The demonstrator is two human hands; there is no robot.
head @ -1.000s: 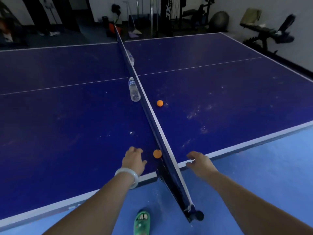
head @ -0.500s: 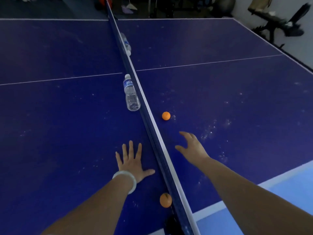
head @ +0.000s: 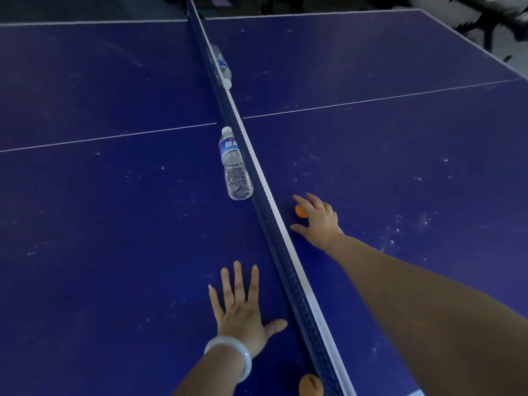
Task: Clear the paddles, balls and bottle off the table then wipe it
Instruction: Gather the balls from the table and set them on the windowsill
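A blue table-tennis table (head: 114, 210) is split by a dark net (head: 274, 247) with a white top band. My right hand (head: 317, 221) lies right of the net, fingers curled over an orange ball (head: 300, 211) and touching it; the ball still rests on the table. My left hand (head: 243, 310), with a pale bangle at the wrist, is pressed flat on the left half, fingers spread. A second orange ball (head: 310, 385) sits beside the net near the bottom edge. A clear water bottle (head: 235, 167) lies against the net's left side. Another bottle (head: 223, 65) lies farther along, on the right side.
White dust specks are scattered over both halves, densest at the right (head: 400, 224). A white centre line (head: 100, 137) crosses the table. Dark gym equipment (head: 491, 21) stands beyond the far right corner. No paddles are in view.
I have leaned farther over the table. My right hand has travelled forward from the table's near edge to the far orange ball. My left hand has moved past the near ball and flattened on the table.
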